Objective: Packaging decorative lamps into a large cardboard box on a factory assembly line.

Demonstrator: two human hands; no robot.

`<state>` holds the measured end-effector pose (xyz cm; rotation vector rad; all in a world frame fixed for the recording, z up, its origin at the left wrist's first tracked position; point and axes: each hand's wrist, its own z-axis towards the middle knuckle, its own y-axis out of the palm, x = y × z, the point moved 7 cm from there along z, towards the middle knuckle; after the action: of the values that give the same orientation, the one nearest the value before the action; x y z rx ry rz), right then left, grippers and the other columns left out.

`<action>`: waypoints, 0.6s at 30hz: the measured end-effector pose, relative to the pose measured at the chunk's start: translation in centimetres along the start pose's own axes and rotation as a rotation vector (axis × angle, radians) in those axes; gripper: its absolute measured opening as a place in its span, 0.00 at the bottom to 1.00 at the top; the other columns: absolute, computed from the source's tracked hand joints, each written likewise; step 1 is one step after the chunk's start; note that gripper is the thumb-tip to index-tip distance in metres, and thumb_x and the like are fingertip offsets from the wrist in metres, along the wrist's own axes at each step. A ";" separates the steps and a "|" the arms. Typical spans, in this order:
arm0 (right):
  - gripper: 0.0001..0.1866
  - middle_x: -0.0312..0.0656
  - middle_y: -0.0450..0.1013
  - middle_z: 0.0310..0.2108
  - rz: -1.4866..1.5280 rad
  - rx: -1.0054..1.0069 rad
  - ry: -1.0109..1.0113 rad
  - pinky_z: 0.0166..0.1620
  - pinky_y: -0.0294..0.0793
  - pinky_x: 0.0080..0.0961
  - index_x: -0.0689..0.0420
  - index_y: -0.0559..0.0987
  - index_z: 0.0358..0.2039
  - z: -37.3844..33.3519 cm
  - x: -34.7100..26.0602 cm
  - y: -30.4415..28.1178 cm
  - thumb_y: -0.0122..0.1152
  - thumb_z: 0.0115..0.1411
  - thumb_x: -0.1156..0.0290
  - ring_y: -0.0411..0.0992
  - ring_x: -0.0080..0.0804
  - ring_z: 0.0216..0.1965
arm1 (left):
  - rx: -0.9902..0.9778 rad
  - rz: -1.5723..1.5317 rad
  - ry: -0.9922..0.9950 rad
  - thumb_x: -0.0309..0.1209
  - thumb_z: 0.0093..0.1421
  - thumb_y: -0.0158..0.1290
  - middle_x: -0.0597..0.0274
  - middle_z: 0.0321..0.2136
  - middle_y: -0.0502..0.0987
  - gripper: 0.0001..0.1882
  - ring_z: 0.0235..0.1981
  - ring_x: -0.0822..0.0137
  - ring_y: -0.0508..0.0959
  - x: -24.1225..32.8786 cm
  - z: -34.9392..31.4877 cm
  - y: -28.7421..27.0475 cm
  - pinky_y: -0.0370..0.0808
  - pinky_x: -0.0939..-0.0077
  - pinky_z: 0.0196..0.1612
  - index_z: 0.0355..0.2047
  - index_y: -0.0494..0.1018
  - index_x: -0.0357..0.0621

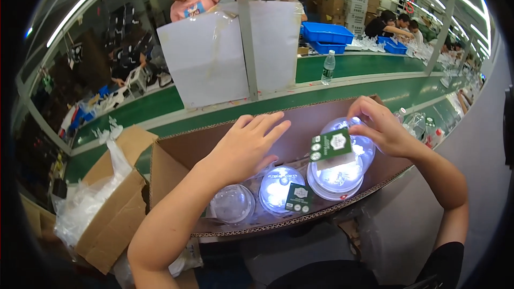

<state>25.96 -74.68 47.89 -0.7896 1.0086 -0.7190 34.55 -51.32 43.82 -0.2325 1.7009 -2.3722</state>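
A long open cardboard box [174, 168] lies in front of me with clear round lamps in it. My right hand [375, 126] is closed on the top of a glowing clear globe lamp [356, 168] at the box's right end; a green card tag [336, 144] hangs on it. My left hand [243, 147] hovers over the box's middle, fingers spread, holding nothing. Below it stands a second lit globe lamp [276, 184] with its own green tag [299, 198]. An unlit clear dome [233, 203] sits to the left of that, partly behind my left forearm.
A smaller carton [115, 214] with clear plastic bags stands at the left. Beyond the box runs a green conveyor belt [385, 93], with white boards [206, 56] and a post behind. A water bottle [328, 68] and blue trays [327, 33] stand there. Several people work farther off.
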 end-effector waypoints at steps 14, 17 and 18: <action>0.18 0.52 0.72 0.43 -0.284 -0.459 -0.004 0.48 0.75 0.45 0.64 0.73 0.43 1.4 6.5 6.2 0.63 0.67 0.61 0.74 0.54 0.46 | -0.083 0.015 -0.141 0.34 0.56 0.66 0.42 0.66 0.64 0.19 0.67 0.45 0.64 -1.9 -0.2 0.8 0.62 0.51 0.68 0.48 0.80 0.42; 0.18 0.54 0.73 0.42 -0.330 -0.466 -0.091 0.48 0.76 0.45 0.65 0.74 0.42 1.7 7.3 7.6 0.62 0.67 0.61 0.74 0.54 0.46 | -0.107 0.041 -0.151 0.34 0.56 0.67 0.42 0.65 0.64 0.20 0.66 0.46 0.65 -1.7 0.0 0.8 0.62 0.52 0.68 0.47 0.80 0.41; 0.18 0.53 0.72 0.42 -0.325 -0.478 -0.069 0.48 0.75 0.45 0.65 0.74 0.43 1.8 7.6 8.0 0.63 0.66 0.61 0.74 0.53 0.46 | -0.100 0.037 -0.153 0.34 0.55 0.67 0.42 0.65 0.64 0.20 0.66 0.46 0.65 -1.8 0.1 0.8 0.62 0.52 0.68 0.47 0.80 0.41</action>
<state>31.59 -76.29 38.42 -1.4081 1.0133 -0.7277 36.35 -51.17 43.03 -0.3841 1.7382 -2.1844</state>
